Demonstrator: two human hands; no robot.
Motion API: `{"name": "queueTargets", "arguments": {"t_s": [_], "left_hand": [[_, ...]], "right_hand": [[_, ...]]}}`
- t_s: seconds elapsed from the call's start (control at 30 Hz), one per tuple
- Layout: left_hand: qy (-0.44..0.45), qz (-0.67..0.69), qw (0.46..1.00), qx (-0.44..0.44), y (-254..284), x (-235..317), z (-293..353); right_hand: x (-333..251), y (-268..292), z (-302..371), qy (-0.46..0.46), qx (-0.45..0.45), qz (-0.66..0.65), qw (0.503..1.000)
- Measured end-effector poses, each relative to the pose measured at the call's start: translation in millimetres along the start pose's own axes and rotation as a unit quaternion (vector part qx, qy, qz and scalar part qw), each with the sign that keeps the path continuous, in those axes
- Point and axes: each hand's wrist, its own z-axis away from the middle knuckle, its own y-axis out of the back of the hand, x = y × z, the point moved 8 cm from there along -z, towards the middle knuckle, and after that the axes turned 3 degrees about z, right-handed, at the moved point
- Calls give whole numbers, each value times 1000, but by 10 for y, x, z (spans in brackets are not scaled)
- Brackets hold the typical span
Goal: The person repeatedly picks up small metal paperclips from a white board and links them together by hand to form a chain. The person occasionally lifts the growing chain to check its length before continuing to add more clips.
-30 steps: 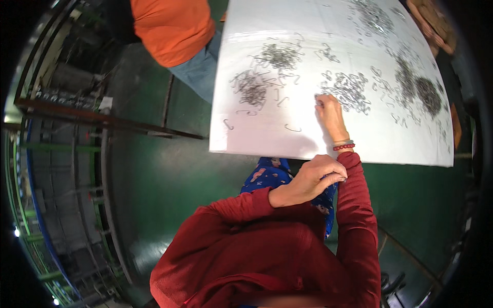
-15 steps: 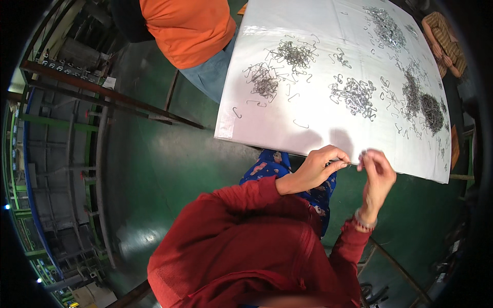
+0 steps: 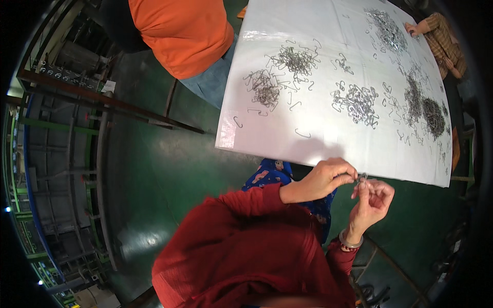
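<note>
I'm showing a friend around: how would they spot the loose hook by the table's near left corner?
Start at the white table and follow it to its near left corner. A shiny tape-like patch lies at that corner, and just right of it is a thin wire hook. Unlike the piled hooks beyond, it lies alone.

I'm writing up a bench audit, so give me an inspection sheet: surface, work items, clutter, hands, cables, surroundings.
Surface: white-topped table, crease lines visible.
Work items: metal hooks in several loose piles.
Clutter: stray hook near the front edge.
Hands: left hand pinches a small metal piece; right hand fingertips at it, grip unclear.
Cables: nothing seen.
Surroundings: green floor; person in orange at left; person in striped shirt at far right.
</note>
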Motion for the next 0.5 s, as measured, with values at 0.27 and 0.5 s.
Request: {"name": "queueTargets", "arguments": {"t_s": [0.27, 0.5], "left_hand": [[35, -81, 993, 80, 761, -126, -81], [204, -541, 802, 151, 2778, -923, -536]], "right_hand": [[31, -74, 23, -25, -6, -113, 993], [-88, 3, 70, -28, -30, -102, 994]]}}
